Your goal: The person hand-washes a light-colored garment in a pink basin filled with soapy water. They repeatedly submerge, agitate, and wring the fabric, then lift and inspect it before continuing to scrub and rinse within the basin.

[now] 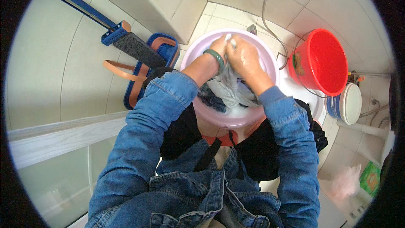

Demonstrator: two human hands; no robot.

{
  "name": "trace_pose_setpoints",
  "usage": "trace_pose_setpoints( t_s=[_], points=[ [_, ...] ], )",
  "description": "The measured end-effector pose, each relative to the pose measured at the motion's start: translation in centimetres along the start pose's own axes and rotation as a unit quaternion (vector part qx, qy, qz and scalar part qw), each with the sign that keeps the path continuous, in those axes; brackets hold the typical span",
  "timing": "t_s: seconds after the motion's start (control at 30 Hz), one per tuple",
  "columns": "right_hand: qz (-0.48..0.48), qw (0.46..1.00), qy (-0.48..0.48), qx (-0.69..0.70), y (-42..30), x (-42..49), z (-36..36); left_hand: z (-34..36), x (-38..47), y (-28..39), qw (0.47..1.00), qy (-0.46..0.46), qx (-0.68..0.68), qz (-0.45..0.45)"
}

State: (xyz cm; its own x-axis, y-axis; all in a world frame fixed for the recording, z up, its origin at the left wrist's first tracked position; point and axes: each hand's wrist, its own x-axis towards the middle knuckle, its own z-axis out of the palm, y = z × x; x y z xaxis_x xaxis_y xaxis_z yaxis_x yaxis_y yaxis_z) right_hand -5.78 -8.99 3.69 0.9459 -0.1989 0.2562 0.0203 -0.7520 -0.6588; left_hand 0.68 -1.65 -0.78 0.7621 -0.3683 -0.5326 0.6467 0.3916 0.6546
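Observation:
A pink plastic basin (229,122) stands on the tiled floor between my knees. Inside it lie dark wet clothes (212,98) with suds around them. My left hand (218,47), below a green bangle (215,59) on the wrist, grips a light grey wet cloth (232,87) near the basin's far side. Pressed close against it, my right hand (242,53) is closed on the same cloth, with foam on its skin. From both fists the cloth hangs down onto the dark clothes. The part of the cloth inside my fingers is hidden.
A red bucket (327,61) stands at the right, beside a white lidded pail (351,104). On the left a flat mop (139,49) leans over a blue mop bucket (133,91). A metal shower hose (264,9) hangs behind the basin. A pink plastic bag (346,180) lies lower right.

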Motion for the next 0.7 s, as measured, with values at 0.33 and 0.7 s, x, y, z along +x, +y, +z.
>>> trace_pose_setpoints(
  t_s=[0.33,0.7],
  points=[
    [0.022,1.000,0.003,0.005,1.1,0.1,-0.4,1.3,-0.9,-0.1,0.997,0.060,0.056,-0.014],
    [0.160,0.982,0.014,0.097,5.6,2.7,-0.6,2.1,-1.5,1.1,0.992,-0.068,-0.006,-0.108]
  ],
)
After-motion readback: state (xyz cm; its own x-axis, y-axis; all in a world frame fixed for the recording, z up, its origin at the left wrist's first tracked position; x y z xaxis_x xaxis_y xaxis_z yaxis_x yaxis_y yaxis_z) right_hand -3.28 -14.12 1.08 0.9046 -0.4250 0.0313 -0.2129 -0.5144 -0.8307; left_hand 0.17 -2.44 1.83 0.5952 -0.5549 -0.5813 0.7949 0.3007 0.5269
